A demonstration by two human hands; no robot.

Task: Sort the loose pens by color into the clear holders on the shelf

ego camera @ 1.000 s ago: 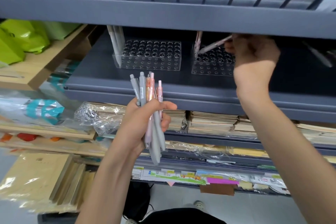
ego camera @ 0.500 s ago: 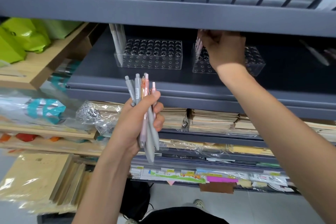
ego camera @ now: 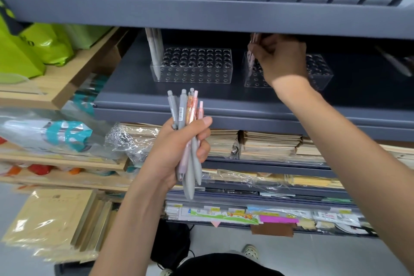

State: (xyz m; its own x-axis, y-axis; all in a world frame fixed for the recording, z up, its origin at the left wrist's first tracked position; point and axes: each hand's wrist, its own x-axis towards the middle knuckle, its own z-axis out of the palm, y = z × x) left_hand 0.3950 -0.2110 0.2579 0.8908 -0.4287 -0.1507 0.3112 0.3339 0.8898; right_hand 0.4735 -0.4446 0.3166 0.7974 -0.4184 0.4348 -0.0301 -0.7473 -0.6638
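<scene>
My left hand [ego camera: 179, 150] grips a bundle of loose pens [ego camera: 189, 132], several grey and several pink, in front of the dark shelf [ego camera: 156, 96]. Two clear holders with rows of holes stand on that shelf. The left holder [ego camera: 195, 66] has grey pens [ego camera: 154, 51] upright in its left end. My right hand [ego camera: 280, 58] reaches over the right holder [ego camera: 318, 71] and pinches a pink pen [ego camera: 252, 54] standing upright in that holder's left end. The hand hides the middle of this holder.
The beam of the upper shelf [ego camera: 212, 15] hangs low over the holders. Stacked notebooks [ego camera: 268, 143] fill the shelf below. Green bags [ego camera: 33, 47] and wooden racks [ego camera: 67, 87] stand at the left. More pens [ego camera: 396, 63] lie at the far right of the dark shelf.
My right hand moved left from the right holder's far side to its left end, turning the pink pen from slanted to upright in the holder. The left hand stayed about level.
</scene>
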